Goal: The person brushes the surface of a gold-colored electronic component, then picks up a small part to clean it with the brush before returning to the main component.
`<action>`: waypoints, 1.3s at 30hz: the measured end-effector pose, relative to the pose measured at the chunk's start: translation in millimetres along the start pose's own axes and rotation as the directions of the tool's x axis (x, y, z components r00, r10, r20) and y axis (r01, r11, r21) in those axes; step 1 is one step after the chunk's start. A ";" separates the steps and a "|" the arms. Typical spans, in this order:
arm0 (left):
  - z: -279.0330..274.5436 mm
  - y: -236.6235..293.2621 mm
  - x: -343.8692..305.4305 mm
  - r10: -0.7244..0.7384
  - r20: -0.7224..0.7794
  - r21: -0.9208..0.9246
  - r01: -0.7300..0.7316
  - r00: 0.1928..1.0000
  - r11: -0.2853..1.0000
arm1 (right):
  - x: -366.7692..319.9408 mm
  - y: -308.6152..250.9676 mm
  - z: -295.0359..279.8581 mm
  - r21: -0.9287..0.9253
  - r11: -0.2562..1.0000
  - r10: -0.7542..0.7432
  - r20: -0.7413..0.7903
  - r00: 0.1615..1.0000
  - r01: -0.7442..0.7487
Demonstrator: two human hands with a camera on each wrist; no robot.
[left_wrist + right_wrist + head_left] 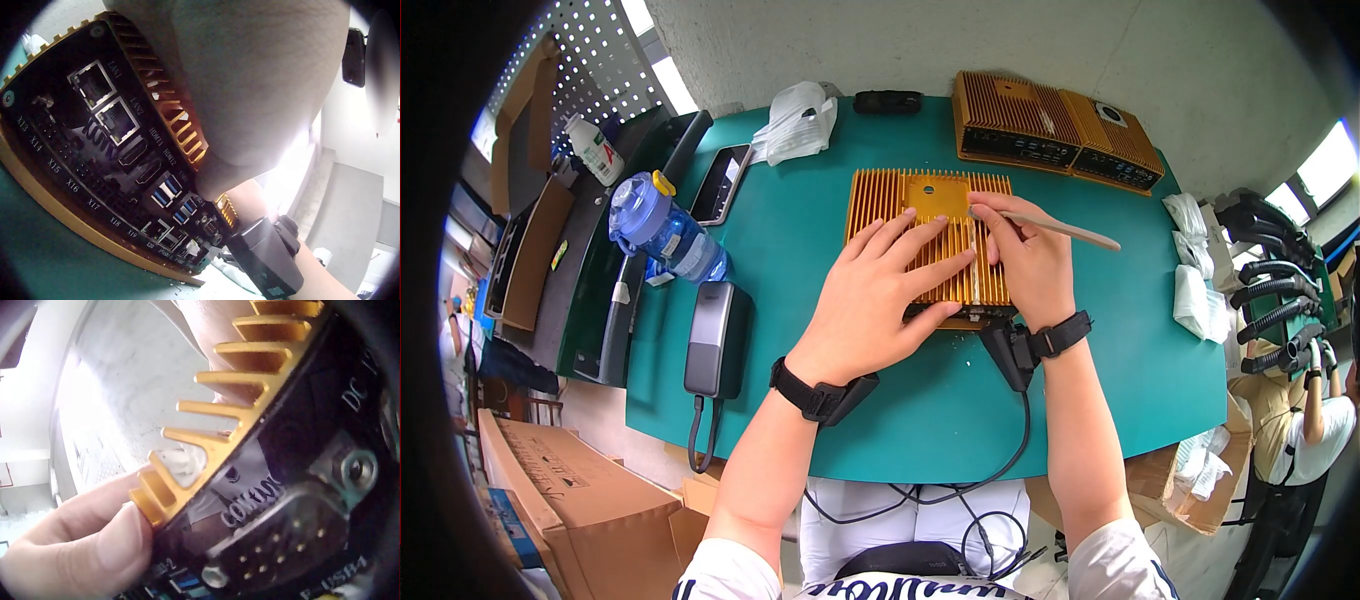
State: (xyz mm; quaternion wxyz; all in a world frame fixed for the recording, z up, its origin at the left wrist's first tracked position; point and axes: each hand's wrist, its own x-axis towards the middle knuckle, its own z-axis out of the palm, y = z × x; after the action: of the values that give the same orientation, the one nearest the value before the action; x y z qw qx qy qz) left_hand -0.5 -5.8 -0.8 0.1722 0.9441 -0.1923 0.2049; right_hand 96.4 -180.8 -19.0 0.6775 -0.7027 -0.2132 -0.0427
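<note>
A gold finned computer box (pixel 878 200) lies on the green table, its port side toward me. My left hand (pixel 880 285) rests on the fins with fingers spread, thumb at the front edge. In the right wrist view, that hand's thumb (pixel 122 544) lies against the outer fin. My right hand (pixel 1035 260) pinches a slim tool with a tan handle (pixel 1075 232) over the fins' right half; its working tip is hidden by the fingers. White stuff (pixel 182 464) sits in a groove between two fins. LAN, HDMI and blue USB ports (pixel 166 190) show in the left wrist view.
Two more gold boxes (pixel 1025 115) stand at the back right. On the left are a blue water bottle (pixel 675 235), a phone (pixel 722 185) and a grey power bank (pixel 718 340) with a cable. White plastic bags (pixel 800 120) lie at the back. White crumbs dot the table before the box.
</note>
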 end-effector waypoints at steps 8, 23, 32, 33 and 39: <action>-0.7 0.1 0.0 -0.001 -0.003 -0.002 0.001 1.000 1.000 | 2.3 -7.1 -1.4 -0.087 0.996 -0.001 0.052 0.999 0.005; -0.9 0.8 0.7 -0.002 -0.007 -0.010 0.002 1.000 1.000 | -0.4 -4.2 -1.9 -0.002 0.999 0.036 0.007 0.999 -0.036; -0.3 0.1 0.0 0.003 -0.014 -0.008 -0.003 1.000 1.000 | 2.0 -4.1 0.3 -0.159 0.970 -0.191 -0.044 0.981 0.182; -0.2 0.3 0.1 0.001 -0.015 -0.009 -0.002 1.000 1.000 | 1.7 -5.4 0.4 -0.159 0.970 -0.191 -0.044 0.981 0.182; -0.4 0.5 0.2 0.000 -0.014 -0.004 0.000 1.000 1.000 | 2.5 -1.6 -2.2 -0.237 0.955 -0.190 -0.032 0.981 0.177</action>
State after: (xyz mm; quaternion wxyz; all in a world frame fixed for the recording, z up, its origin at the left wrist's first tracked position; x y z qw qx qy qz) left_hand -0.7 -6.1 -0.3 0.1753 0.9424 -0.1913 0.2111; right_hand 98.6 -182.3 -16.5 0.5889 -0.7531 -0.2527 -0.1492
